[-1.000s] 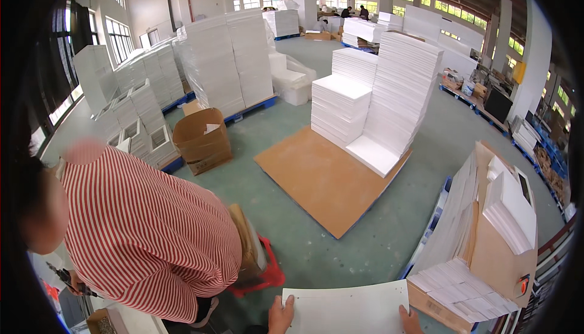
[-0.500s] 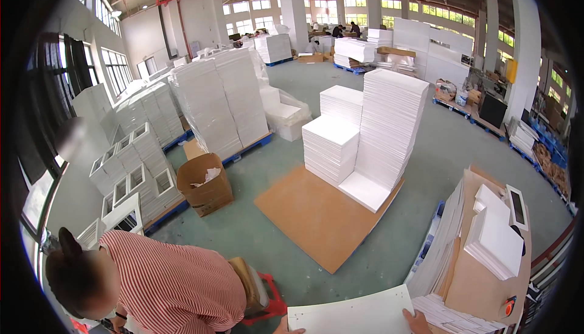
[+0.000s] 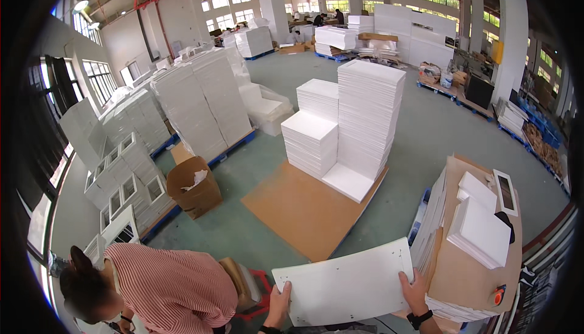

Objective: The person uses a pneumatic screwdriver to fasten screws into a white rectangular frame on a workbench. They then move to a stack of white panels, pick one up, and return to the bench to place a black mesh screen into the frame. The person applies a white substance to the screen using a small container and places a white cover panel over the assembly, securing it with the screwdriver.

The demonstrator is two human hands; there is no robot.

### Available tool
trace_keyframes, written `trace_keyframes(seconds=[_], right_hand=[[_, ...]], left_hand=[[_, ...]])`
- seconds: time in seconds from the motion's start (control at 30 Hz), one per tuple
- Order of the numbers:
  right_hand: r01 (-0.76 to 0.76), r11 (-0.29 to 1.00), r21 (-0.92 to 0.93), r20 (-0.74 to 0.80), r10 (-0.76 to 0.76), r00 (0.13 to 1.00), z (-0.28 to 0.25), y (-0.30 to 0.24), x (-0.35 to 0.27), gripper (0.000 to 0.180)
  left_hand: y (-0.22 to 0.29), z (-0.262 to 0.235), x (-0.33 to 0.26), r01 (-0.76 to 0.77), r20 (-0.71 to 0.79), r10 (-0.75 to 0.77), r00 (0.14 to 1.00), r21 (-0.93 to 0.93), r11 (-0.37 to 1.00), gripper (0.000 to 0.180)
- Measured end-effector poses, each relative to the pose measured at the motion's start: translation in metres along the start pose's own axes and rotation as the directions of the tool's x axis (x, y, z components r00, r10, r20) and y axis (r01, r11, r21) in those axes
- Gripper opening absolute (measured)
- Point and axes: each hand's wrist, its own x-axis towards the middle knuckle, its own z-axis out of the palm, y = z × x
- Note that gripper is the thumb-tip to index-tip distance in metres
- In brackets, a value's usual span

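A white rectangular panel (image 3: pixel 347 285) with small drilled holes along its short ends is held out in front of me. My left hand (image 3: pixel 279 302) grips its left end, thumb on top. At the opposite end my right hand (image 3: pixel 413 290) clasps the edge the same way, a dark band on the wrist. The fingers beneath the panel are hidden. Beyond it, tall stacks of white panels (image 3: pixel 368 109) stand on a brown board (image 3: pixel 292 212) on the floor.
To the left a person in a striped top (image 3: pixel 167 285) bends beside a red stool (image 3: pixel 260 294). An open cardboard box (image 3: pixel 194 191) stands farther off, near wrapped stacks (image 3: pixel 201 103). At right, a brown-topped stack (image 3: pixel 444 273) carries white panels (image 3: pixel 480 230) and a tape measure (image 3: pixel 499 294).
Both hands have raised the panel higher into view, and more of its surface shows. The surroundings have shifted slightly left as my view turned.
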Motion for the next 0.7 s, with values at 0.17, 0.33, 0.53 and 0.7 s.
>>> trace_keyframes(seconds=[0.17, 0.33, 0.53, 0.7], right_hand=[[0.073, 0.993, 0.095, -0.139, -0.06, 0.989, 0.007, 0.003, -0.007, 0.036], [-0.206, 0.969, 0.137, -0.09, 0.219, 0.972, 0.008, -0.026, -0.022, 0.041], [-0.042, 0.991, 0.131, -0.26, 0.075, 0.963, 0.038, -0.055, -0.039, 0.034], [0.371, 0.868, -0.33, -0.027, -0.402, 0.915, 0.047, -0.099, -0.016, 0.032]], left_hand=[[0.047, 0.029, 0.052, -0.032, 0.089, 0.057, 0.994, -0.251, 0.967, 0.048], [0.066, 0.048, 0.1, 0.091, 0.305, -0.021, 0.952, -0.219, 0.971, 0.057], [0.061, 0.052, 0.157, 0.111, 0.326, -0.08, 0.942, -0.078, 0.991, 0.07], [0.085, 0.061, 0.182, 0.364, 0.385, -0.237, 0.892, -0.303, 0.881, 0.068]])
